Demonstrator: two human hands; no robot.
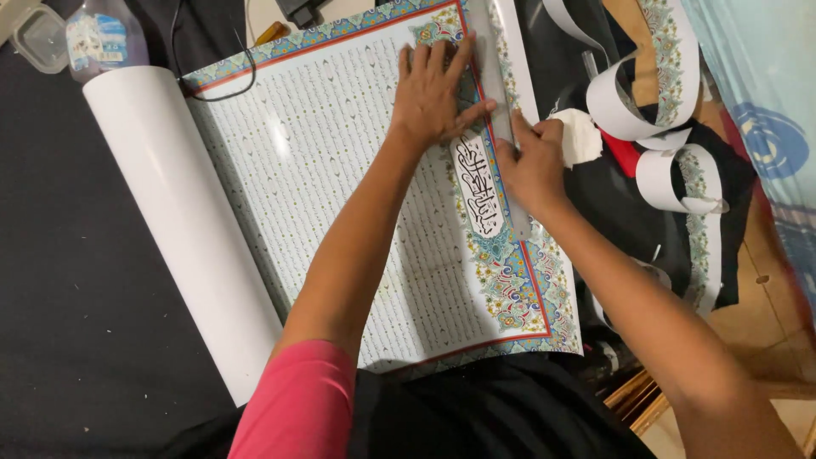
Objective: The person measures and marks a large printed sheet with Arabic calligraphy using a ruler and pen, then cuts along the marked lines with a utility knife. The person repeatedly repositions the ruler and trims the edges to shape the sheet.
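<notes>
Your large printed poster [340, 195], with its ornate floral border and one end rolled, lies on the black mat [76, 297]. A clear plastic ruler [495, 110] lies along its right border. Your left hand [433, 89] presses it, fingers spread; your right hand [531, 166] is curled beside it, and what it grips I cannot tell.

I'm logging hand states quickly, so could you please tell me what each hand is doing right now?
Left hand: open, pressed flat on the ruler and poster.
Right hand: closed at the ruler's edge; what it grips cannot be told.

Poster centre [340, 195] open; paper curls [654, 102] crowd rt side.
</notes>
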